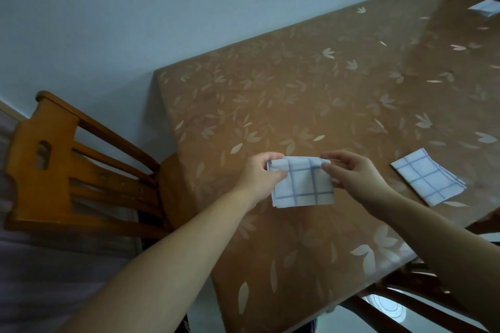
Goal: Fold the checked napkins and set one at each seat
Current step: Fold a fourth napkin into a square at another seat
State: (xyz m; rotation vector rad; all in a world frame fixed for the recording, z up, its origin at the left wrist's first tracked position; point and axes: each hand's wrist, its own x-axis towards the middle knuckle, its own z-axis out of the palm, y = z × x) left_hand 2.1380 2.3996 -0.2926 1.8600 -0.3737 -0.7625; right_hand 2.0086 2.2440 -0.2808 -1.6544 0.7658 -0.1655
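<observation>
A folded white napkin with blue checks (304, 186) hangs just above the brown leaf-patterned table (297, 94). My left hand (261, 176) pinches its upper left corner and my right hand (354, 173) pinches its upper right corner. A second folded checked napkin (428, 177) lies flat on the table to the right, near the front edge. A third folded napkin (485, 8) lies at the far right end of the table, partly cut off by the frame.
A wooden chair (62, 159) stands at the table's left end, its seat tucked under the edge. Another chair's back (405, 297) sits below the near edge at lower right. A pale wall runs behind the table.
</observation>
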